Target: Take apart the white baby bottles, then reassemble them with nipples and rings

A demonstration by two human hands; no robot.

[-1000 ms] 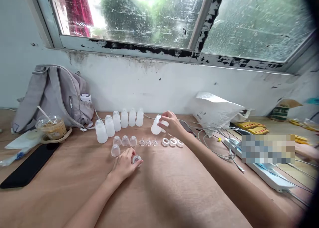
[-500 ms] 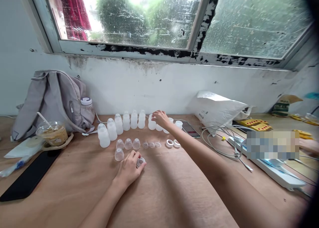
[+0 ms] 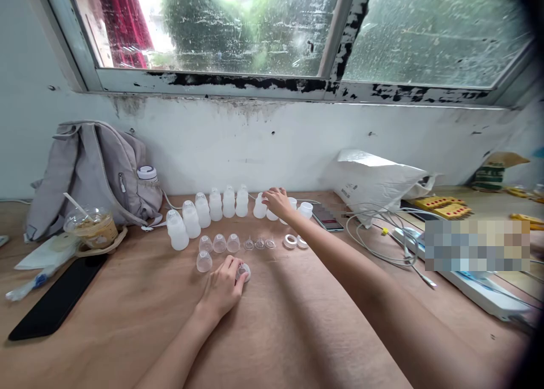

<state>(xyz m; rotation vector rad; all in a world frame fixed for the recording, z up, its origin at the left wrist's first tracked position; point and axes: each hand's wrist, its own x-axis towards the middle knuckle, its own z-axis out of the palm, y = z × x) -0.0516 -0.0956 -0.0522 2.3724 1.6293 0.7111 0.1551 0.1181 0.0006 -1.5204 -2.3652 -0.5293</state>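
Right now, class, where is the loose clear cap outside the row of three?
In the head view, the loose clear cap sits left of centre, in front of the row's leftmost cap and just left of the person's left hand.

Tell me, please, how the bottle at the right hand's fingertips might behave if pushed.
The bottle is probably light: its whitish body looks like translucent plastic, though contents don't show. Standing upright and taller than wide, it may tip if pushed high up. Once toppled, its rounded sides could let it roll.
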